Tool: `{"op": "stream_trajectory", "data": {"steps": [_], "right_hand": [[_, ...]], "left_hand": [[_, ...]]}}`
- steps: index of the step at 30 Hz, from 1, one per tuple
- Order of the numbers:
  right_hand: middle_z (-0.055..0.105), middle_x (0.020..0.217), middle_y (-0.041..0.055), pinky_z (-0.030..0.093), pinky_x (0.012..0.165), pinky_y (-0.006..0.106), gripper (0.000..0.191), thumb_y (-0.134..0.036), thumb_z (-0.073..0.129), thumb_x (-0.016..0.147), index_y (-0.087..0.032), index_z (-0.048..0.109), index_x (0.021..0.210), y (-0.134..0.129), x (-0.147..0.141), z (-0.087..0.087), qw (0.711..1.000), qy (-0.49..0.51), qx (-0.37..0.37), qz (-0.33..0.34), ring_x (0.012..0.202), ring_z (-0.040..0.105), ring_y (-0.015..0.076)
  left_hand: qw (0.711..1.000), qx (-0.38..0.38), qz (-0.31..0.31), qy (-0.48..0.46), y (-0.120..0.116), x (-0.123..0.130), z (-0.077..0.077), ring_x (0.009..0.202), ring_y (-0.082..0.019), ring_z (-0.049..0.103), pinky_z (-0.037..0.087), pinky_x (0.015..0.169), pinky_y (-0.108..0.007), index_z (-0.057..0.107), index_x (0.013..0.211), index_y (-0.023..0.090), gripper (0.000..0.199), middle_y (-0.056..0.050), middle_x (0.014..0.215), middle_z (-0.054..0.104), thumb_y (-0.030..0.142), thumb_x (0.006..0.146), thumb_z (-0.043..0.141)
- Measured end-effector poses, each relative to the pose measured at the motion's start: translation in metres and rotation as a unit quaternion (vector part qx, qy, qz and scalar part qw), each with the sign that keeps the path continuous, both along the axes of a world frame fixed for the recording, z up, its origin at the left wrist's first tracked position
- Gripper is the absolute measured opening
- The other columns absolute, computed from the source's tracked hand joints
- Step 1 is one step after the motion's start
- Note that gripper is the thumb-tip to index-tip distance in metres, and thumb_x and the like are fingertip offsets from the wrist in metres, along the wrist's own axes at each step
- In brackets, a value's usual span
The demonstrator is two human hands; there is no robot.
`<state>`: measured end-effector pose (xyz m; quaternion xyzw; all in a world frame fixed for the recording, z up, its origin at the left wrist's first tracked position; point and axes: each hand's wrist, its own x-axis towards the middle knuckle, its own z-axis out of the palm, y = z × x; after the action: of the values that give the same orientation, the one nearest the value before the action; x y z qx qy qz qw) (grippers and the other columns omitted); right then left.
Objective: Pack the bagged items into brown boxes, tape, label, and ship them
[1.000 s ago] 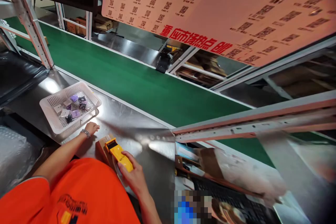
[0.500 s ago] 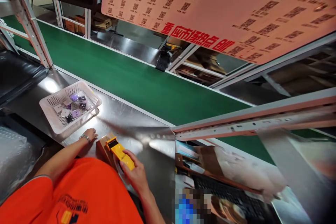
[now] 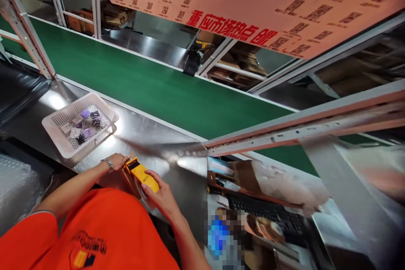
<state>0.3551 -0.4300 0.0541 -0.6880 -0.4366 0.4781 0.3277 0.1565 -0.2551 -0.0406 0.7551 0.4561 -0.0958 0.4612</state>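
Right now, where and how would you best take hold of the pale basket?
The basket: probably by the raised rim at both short ends, from above. The rim stands clear of the bench, and loose packets inside suggest keeping it level.

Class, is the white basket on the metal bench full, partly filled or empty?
Partly filled: small packets lie in the middle of the white basket, with bare mesh wall showing around them.

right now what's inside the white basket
The white basket holds small packets, purple, white and dark. They overlap, so whatever lies beneath the top ones is hidden.
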Motion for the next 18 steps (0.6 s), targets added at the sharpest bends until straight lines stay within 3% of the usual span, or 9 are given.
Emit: {"op": "stream_trajectory", "data": {"steps": [3,8,11,14,18], "right_hand": [[0.082,0.104,0.0077,0.058,0.072,0.031,0.066,-0.055,0.078,0.081,-0.018,0.076,0.137,-0.015,0.008,0.010,1.000,-0.009,-0.022,0.004,0.079,0.071,0.0217],[0.083,0.116,0.0107,0.061,0.077,0.034,0.061,-0.050,0.084,0.075,-0.021,0.083,0.128,-0.089,0.057,0.036,0.997,-0.018,-0.075,-0.024,0.089,0.076,0.0279],[0.084,0.104,0.0080,0.059,0.068,0.033,0.054,-0.043,0.083,0.071,-0.025,0.086,0.121,-0.119,0.081,0.039,0.990,-0.021,-0.136,-0.025,0.077,0.074,0.0266],[0.081,0.085,0.0035,0.054,0.063,0.031,0.050,-0.038,0.080,0.067,-0.024,0.088,0.115,-0.103,0.078,0.019,0.988,-0.056,-0.141,-0.006,0.067,0.069,0.0229],[0.083,0.094,0.0074,0.053,0.074,0.031,0.047,-0.037,0.075,0.076,-0.025,0.087,0.120,-0.047,0.058,-0.023,0.974,-0.176,-0.130,0.060,0.084,0.075,0.0272]], "left_hand": [[0.998,0.009,-0.024,0.055,0.002,-0.003,0.005,0.109,-0.042,0.075,0.053,0.099,-0.046,0.076,0.082,0.015,0.084,-0.028,0.106,0.078,0.071,0.108,0.019],[0.994,0.014,-0.035,0.106,0.001,0.001,0.009,0.124,-0.049,0.071,0.050,0.105,-0.054,0.081,0.108,0.007,0.089,-0.035,0.125,0.074,0.070,0.109,0.019],[0.994,0.010,-0.039,0.102,-0.001,0.003,0.009,0.124,-0.049,0.071,0.051,0.105,-0.053,0.081,0.107,0.006,0.088,-0.036,0.124,0.075,0.069,0.110,0.019],[0.995,0.003,-0.039,0.091,0.000,0.003,0.011,0.123,-0.049,0.072,0.051,0.104,-0.052,0.081,0.108,0.005,0.090,-0.037,0.122,0.075,0.069,0.110,0.017],[0.994,-0.005,-0.044,0.098,0.001,0.003,0.012,0.127,-0.047,0.071,0.052,0.105,-0.050,0.079,0.118,0.004,0.097,-0.036,0.130,0.073,0.071,0.109,0.010]]}}
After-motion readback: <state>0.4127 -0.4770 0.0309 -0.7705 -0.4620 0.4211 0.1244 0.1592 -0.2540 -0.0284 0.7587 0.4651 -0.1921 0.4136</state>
